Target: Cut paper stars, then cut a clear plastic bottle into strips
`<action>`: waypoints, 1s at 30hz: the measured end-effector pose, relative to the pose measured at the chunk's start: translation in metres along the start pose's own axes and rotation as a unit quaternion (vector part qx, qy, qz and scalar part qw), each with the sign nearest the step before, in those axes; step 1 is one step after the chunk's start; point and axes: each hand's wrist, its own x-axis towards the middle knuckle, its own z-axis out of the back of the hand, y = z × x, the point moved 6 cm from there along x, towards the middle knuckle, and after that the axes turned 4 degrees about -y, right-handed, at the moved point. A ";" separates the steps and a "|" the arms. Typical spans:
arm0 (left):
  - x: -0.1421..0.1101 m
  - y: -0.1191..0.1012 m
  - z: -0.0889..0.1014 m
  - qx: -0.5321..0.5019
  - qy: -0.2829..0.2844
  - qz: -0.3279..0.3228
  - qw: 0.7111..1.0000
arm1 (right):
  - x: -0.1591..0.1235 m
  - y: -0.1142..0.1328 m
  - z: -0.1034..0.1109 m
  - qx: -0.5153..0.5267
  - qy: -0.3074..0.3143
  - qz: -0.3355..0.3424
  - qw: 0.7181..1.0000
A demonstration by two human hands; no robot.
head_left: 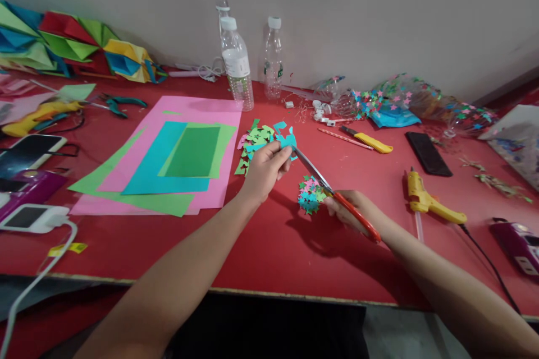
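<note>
Scissors (pixel 325 183), gripped by the right hand's (pixel 365 207) fingers, reach blue paper (pixel 287 139) pinched in the left hand's (pixel 266 173) fingers, at eleven o'clock from star cutouts (pixel 310 196). Paper slippage could let the nearby blades nick those left fingers.

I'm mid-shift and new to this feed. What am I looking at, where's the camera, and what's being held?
There's no machine here: you see a person's two bare hands, from a camera worn on their head, looking forward and down. The right hand holds red-handled scissors; the left hand pinches blue paper near the blade tips. On the red table are paper stars, paper scraps, coloured sheets to the left and a yellow glue gun to the right.
</note>
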 end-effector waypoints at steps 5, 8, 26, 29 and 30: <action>0.003 0.004 0.002 -0.034 0.014 0.024 0.999 | -0.001 0.002 0.001 0.027 -0.001 -0.039 0.999; 0.005 0.006 0.004 -0.053 0.016 0.026 0.998 | -0.002 0.003 0.001 0.042 -0.001 -0.060 0.997; 0.006 0.007 0.004 -0.055 0.007 0.015 0.998 | -0.004 0.008 0.003 0.019 -0.009 -0.070 0.997; 0.006 0.006 0.004 -0.051 0.006 0.023 0.998 | -0.003 0.006 0.004 0.023 -0.009 -0.067 0.997; 0.006 0.005 0.004 -0.046 0.007 0.025 0.999 | -0.003 0.005 0.004 0.027 -0.009 -0.064 0.998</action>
